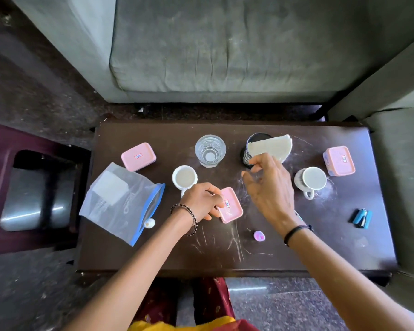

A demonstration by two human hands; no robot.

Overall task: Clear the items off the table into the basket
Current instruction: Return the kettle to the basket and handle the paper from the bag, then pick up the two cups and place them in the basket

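Now my left hand [201,202] grips the box [231,207] from its left — long axis running away from me — right hand [271,187], fingers apart, hovers by the black cup [245,156].

Clear glass [210,151] stands upright; pink lidded box [230,204] lies nearer, white mug [184,179] near-left, zip pouch [122,201] flat farther left.

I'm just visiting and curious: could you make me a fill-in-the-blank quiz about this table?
The left hand grips a ___ box.
___ pink boxes are in view altogether.
The blue stapler lies on the table's ___ side.
Missing words: pink; three; right.
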